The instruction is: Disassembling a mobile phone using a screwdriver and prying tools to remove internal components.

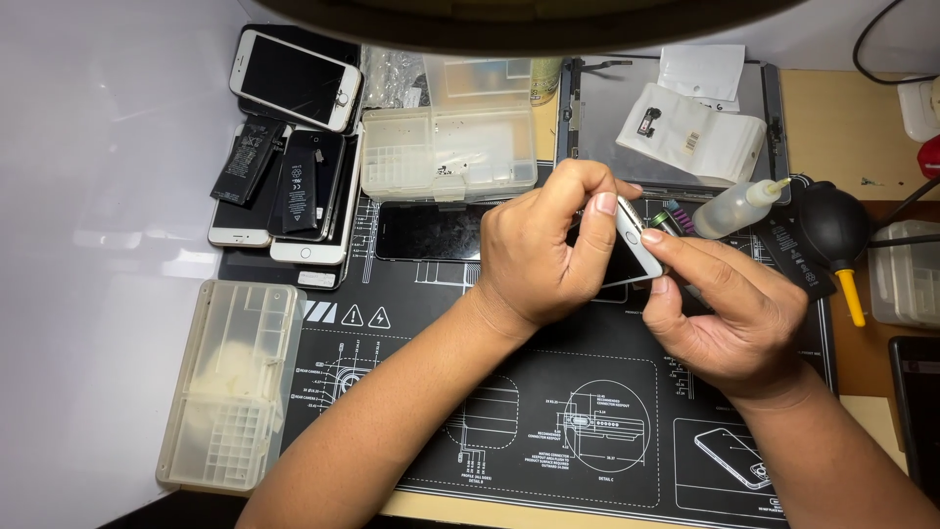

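Both of my hands hold a white-faced smartphone (634, 257) above a black repair mat (548, 431). My left hand (543, 250) wraps over the phone from the left, its thumb pressed near the home button end. My right hand (729, 313) grips the same end from the right, thumb and forefinger pinching the edge. Most of the phone's body is hidden under my left hand. A dark phone screen (431, 232) lies flat on the mat just left of my left hand.
Clear plastic parts boxes stand at the back (450, 137) and at the left (235, 382). Phones and batteries (289, 176) are stacked at back left. A tablet frame with a bag (700, 132), a squeeze bottle (734, 208) and a black air blower (832, 230) sit at right.
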